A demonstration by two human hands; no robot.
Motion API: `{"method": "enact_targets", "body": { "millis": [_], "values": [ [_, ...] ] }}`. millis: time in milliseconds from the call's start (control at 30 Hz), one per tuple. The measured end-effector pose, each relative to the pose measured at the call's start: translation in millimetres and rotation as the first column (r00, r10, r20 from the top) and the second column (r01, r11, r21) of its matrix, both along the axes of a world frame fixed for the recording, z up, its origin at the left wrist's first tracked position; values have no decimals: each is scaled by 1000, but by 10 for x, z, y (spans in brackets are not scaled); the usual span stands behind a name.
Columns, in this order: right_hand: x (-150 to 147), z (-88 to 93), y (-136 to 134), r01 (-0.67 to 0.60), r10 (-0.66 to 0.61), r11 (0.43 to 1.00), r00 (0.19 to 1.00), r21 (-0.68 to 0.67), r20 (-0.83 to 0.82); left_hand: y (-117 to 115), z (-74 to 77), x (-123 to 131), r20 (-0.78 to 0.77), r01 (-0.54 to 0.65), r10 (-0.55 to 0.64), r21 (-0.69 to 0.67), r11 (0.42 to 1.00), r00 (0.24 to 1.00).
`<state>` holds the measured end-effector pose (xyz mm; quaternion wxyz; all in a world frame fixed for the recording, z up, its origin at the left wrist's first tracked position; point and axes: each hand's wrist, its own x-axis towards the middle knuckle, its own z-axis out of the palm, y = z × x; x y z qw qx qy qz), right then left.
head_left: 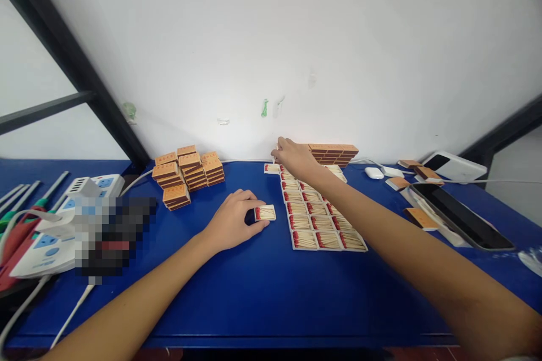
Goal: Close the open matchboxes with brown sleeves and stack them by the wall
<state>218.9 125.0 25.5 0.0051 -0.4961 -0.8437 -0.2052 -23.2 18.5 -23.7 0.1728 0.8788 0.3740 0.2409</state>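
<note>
My left hand rests on the blue table, fingers curled round an open matchbox tray full of red-tipped matches. My right hand reaches far back, its fingers pinched above another open tray by the wall; what they pinch is too small to make out. Between the hands lies a grid of several open trays of matches, laid side by side in rows.
Stacks of orange matchbox sleeves stand at back left, and another stack against the wall. Loose sleeves, a phone, an earbud case and a white power bank lie right. Power strips and cables sit left.
</note>
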Motion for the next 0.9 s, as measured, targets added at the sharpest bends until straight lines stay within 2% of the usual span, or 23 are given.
{"method": "enact_targets", "body": {
  "millis": [233,400,467,600,767,900],
  "values": [
    [41,91,-197,-37,35,999,980,-9,-195,-6,28,12,-2,-19,19,6,1000,1000],
    [162,16,-567,-189,105,974,865,-125,-490,-16,35,28,40,-62,61,26,998,997],
    [274,-38,-702,-226,112,962,836,-151,-538,-4,39,27,68,-85,83,31,996,994],
    [606,-111,-853,-146,65,984,823,-100,-564,136,51,38,81,-119,120,-9,993,989],
    [999,-170,-909,0,31,998,827,55,-561,527,54,180,44,-114,113,18,993,993],
    [1150,-173,-925,85,4,986,844,141,-536,818,32,371,-22,-167,169,49,985,985]
  ]
}}
